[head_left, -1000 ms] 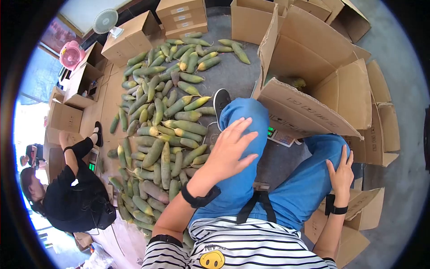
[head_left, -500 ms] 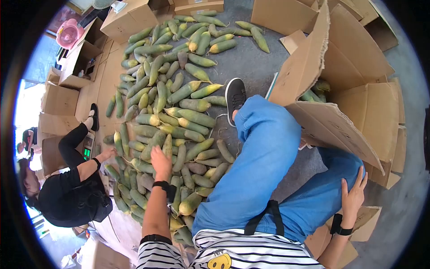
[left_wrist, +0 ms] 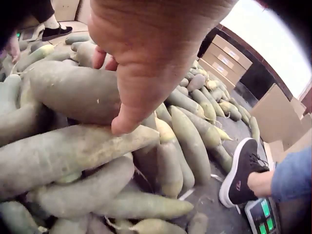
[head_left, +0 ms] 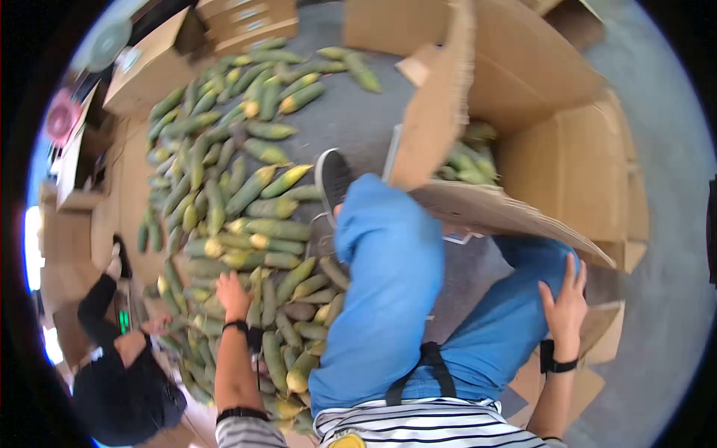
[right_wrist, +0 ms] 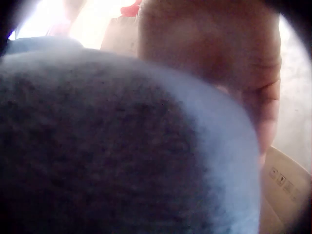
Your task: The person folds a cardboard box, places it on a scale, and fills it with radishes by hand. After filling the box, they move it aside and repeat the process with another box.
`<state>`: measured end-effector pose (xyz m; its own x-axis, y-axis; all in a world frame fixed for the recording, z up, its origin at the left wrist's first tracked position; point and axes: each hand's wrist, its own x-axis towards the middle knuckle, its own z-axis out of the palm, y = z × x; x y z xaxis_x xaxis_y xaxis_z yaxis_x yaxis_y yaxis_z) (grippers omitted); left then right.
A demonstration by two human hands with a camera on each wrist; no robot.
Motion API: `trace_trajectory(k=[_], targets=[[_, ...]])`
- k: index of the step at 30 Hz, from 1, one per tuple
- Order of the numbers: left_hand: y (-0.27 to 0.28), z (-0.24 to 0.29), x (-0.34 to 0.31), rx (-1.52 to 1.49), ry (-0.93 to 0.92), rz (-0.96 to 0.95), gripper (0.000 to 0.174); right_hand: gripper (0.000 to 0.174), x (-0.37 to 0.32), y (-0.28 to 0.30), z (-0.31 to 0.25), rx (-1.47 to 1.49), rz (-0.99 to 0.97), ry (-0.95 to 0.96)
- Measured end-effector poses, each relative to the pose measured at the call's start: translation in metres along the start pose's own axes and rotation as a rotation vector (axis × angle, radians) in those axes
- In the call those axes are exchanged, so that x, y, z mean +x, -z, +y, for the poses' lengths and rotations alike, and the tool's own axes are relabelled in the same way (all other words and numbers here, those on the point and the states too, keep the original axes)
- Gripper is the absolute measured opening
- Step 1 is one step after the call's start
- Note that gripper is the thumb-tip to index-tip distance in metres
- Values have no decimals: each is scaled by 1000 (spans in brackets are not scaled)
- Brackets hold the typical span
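My left hand [head_left: 234, 296] is down in a big heap of green radishes [head_left: 258, 190]. In the left wrist view its thumb and fingers curl round the end of a thick, dull green radish [left_wrist: 73, 92], the thumb on the near side and the fingertips on the far side. Under the thumb lies a second, paler radish [left_wrist: 68, 153] with a tapered tip. On the other side, my right hand [head_left: 566, 302] rests on the blue trouser knee [head_left: 538, 261], fingers straight. The trouser cloth fills most of the right wrist view.
A tall open carton [head_left: 560, 157] stands by my legs with several radishes [head_left: 470, 160] inside. A scale display [left_wrist: 265, 214] glows beside my shoe [left_wrist: 241, 173]. At left, another person in black [head_left: 127, 396] reaches into the heap. More cartons [head_left: 250, 22] stand behind.
My left hand has left my knee, swung left over the heap and taken hold of a radish. The right hand stays on the knee. The other person's hand has come to the heap.
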<state>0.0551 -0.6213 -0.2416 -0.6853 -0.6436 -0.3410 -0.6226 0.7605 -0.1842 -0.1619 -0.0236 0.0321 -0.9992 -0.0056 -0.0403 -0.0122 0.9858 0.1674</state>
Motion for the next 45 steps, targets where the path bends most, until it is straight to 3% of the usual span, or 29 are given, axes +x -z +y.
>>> trace_trajectory(k=[1, 3, 8, 10, 11, 12, 16, 18, 20, 22, 26, 28, 32, 35, 39, 45], targets=[[-2, 2, -13, -59, -67, 48, 68, 83, -1, -6, 5, -53, 106, 93], [15, 11, -46, -160, -177, 156, 67, 83, 0, -2, 1, 42, 52, 34], [55, 23, -96, -590, -2, 469, 54, 86, -2, -9, 10, 71, 95, 36], [102, 24, -98, -1068, 150, 372, 48, 87, -3, -13, 13, 66, 101, 31], [133, 23, -98, -1382, 77, 244, 46, 87, -4, -15, 15, 62, 114, 46], [174, 41, -110, -1582, 62, 292, 47, 87, -4, -18, 17, 58, 127, 61], [297, 95, -136, -1749, -614, 653, 71, 86, -7, -21, 22, 77, 139, 51], [348, 144, -138, -1978, -742, 808, 68, 85, -7, -24, 23, 111, 183, 50], [340, 161, -80, -1521, -711, 1128, 57, 84, -9, -21, 22, 119, 134, 38], [434, 235, -122, -1469, -719, 599, 49, 84, -10, -22, 24, 144, 151, 26], [414, 272, -129, -1521, -778, 666, 44, 83, -13, -24, 24, 181, 160, 39], [380, 265, -142, -1286, -810, 791, 49, 82, -14, -25, 26, 202, 168, 42], [332, 242, -152, -432, -981, 565, 68, 82, -10, -25, 25, 213, 182, 59], [303, 246, -142, -339, -989, 537, 78, 80, -7, -26, 25, 199, 159, 49], [307, 247, -122, -270, -936, 440, 83, 79, -9, -29, 24, 224, 164, 39], [322, 255, -101, -180, -910, 296, 74, 79, -15, -41, 24, 245, 233, 53]])
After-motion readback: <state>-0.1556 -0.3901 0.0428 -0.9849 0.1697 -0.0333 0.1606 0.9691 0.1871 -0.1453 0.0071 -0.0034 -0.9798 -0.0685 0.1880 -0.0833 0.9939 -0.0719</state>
